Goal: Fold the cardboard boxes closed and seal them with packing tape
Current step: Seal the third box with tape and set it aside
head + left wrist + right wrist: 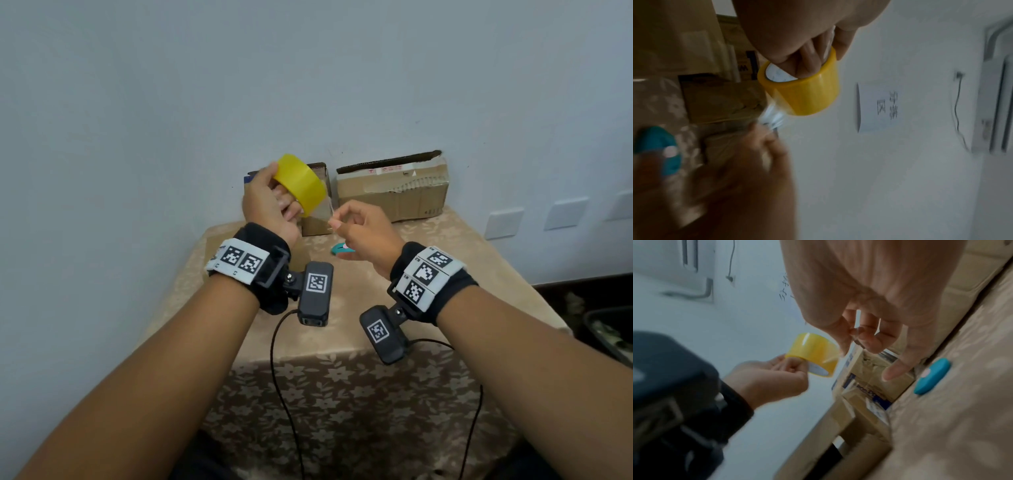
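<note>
I am holding the tape roll up in my left hand, fingers hooked through its core and thumb lying on the outer wrap, above the table's far edge. My right hand is pinching the free end between thumb and forefinger, just beside the roll, with a short clear strip stretched between the two; the other fingers are loosely curled.

The roll is looking light and rigid, so the core is the sure place to hold it. The strip is another matter, I judge: thin, limp and sticky, likely to fold on itself or cling to my fingers if I am letting it go slack. I am keeping it taut and gripping only its very tip.

Both hands are hovering in front of the small box, which the roll is partly hiding; I cannot tell how its flaps are lying. The large box is standing to the right against the wall, its top flap raised at the back and old tape along its front. Both boxes are beyond my hands, the small one near, the large one further off. A teal cutter is lying on the table under my right hand, untouched.
</note>
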